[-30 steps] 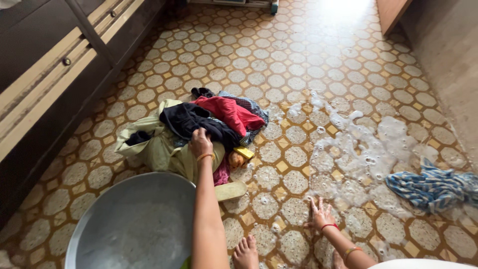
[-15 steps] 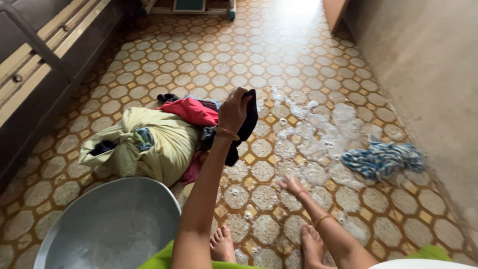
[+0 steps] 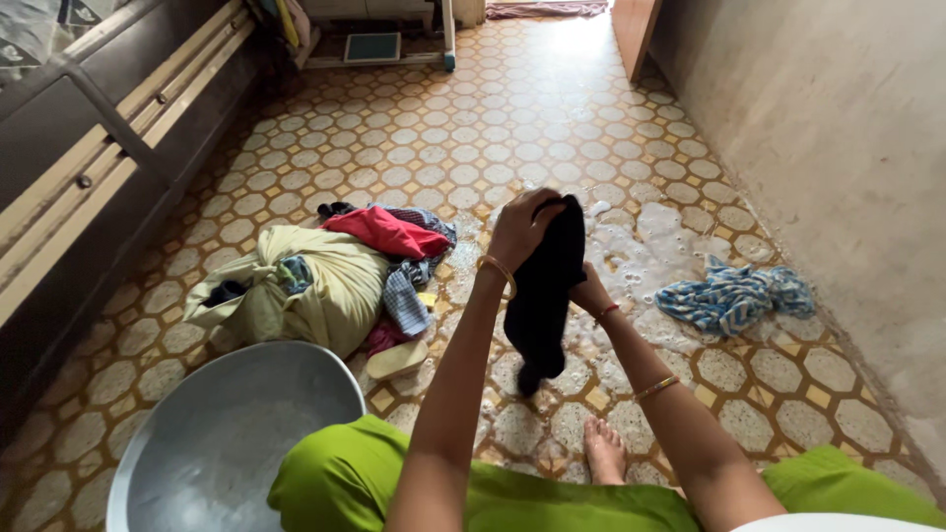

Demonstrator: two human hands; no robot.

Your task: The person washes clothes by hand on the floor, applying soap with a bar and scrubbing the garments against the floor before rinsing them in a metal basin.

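Hanging from the left hand (image 3: 520,229), a black garment (image 3: 544,296) droops straight down above the wet tiled floor (image 3: 552,118), its lower end just over the tiles in front of a bare foot (image 3: 603,448). Left fingers closed tight on the garment's top edge, wrist bent, bangle on the forearm. Right hand (image 3: 589,292) sits behind the cloth at mid-height, touching its right side; mostly hidden, so cannot tell whether it grips or only steadies. Garment lies between the two hands, lifted clear of the pile.

Left of the hands: a tied pale yellow-green bundle (image 3: 305,281) with a red cloth (image 3: 386,232) and a checked cloth (image 3: 404,300) against it. Large metal basin (image 3: 222,438) near the left knee. Soapy foam (image 3: 641,236) spreads behind the garment; a blue striped cloth (image 3: 731,296) lies well apart to the right, near the wall (image 3: 838,148).
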